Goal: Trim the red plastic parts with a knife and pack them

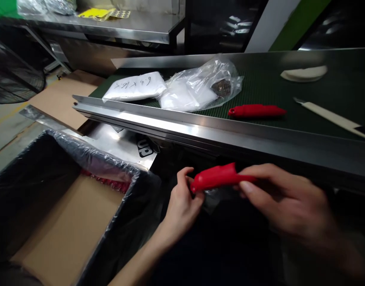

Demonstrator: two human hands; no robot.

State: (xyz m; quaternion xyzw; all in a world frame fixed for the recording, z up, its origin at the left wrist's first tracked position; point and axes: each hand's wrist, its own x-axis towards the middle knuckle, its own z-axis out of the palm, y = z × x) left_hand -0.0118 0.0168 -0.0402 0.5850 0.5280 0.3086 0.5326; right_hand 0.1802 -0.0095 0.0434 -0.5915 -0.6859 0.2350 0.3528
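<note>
Both hands hold a red plastic sheath (216, 177) below the front rail of the green conveyor belt (334, 93). My left hand (182, 200) pinches its left end between thumb and fingers. My right hand (285, 198) grips its right end, fingers curled round it. A scrap of clear plastic film (211, 197) hangs under the sheath between the hands. A second red sheath (256, 111) lies on the belt, and a cream-handled knife (333, 117) lies to its right.
A cardboard box (66, 230) lined with a black bag sits at lower left. On the belt lie a white packet (134, 87) with writing, a crumpled clear bag (202, 85) and a white oval piece (304, 73). A steel table (117, 28) stands behind.
</note>
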